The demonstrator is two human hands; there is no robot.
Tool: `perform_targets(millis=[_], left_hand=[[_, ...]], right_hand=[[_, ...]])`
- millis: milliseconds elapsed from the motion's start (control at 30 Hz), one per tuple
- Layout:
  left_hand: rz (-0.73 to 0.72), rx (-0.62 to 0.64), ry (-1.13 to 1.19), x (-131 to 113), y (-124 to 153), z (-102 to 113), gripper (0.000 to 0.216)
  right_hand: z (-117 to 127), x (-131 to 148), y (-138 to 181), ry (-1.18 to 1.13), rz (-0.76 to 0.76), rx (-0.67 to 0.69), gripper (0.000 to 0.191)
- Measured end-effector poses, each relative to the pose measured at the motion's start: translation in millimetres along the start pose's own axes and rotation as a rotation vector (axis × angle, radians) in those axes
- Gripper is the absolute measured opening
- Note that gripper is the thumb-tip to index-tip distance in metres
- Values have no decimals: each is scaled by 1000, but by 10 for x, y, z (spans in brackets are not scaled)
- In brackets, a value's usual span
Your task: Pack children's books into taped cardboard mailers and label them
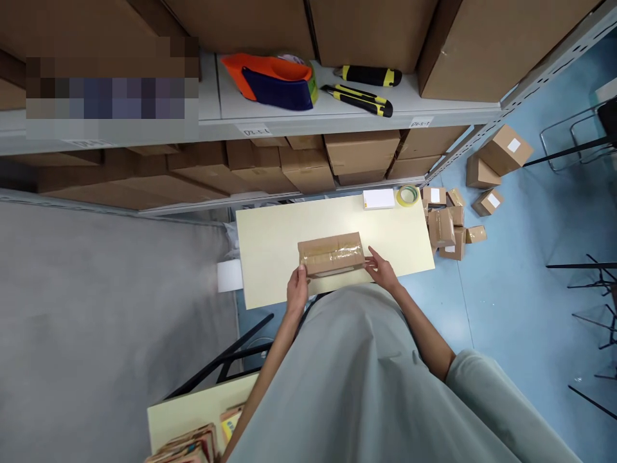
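Observation:
A taped cardboard box (332, 253) is just above the pale yellow table (270, 257) or resting on it; I cannot tell which. Clear shiny tape runs along its top. My left hand (297, 289) grips the near left corner, thumb up on the edge. At the right end, my right hand (382, 270) has its fingers against the box, with one finger stretched out past it. Behind the box, a small white box (378, 199) lies beside a roll of tape (407, 195) near the table's far edge.
A shelf (328, 114) above bears an orange and blue tape dispenser (272, 80), two utility knives (364, 98) and large cartons. More cartons (308, 164) fill the level below. Small parcels (446, 225) are piled on the floor at right. A second table (168, 418) stands lower left.

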State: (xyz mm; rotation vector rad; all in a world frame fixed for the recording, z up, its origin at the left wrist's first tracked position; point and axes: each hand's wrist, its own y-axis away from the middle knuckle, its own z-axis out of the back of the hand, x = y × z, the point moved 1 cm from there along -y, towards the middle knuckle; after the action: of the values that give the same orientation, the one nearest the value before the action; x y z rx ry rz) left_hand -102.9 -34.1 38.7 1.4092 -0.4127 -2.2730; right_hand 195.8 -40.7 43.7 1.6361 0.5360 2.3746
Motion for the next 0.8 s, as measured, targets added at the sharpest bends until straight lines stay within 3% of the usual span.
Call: perform_targets(millis=[100,267,600,667,800], left_hand=[[38,-97,53,-218,-57,18,60],[-11,-150,-111,-447,-286,-115,47],[89,-137,-231,-335,-558,-406,34],[33,-189,-286,-385,-582,-423,40],[-249,-218,-377,-725,-698,-512,49]], right_hand=[[139,130,-102,68,3,-84,52],[325,200,-403,245,-21,-123,31],[458,137,-699,469,-77,-15,28],[531,208,-746,518,-84,-19,29],[733,397,-1017,591,36,-97,31]])
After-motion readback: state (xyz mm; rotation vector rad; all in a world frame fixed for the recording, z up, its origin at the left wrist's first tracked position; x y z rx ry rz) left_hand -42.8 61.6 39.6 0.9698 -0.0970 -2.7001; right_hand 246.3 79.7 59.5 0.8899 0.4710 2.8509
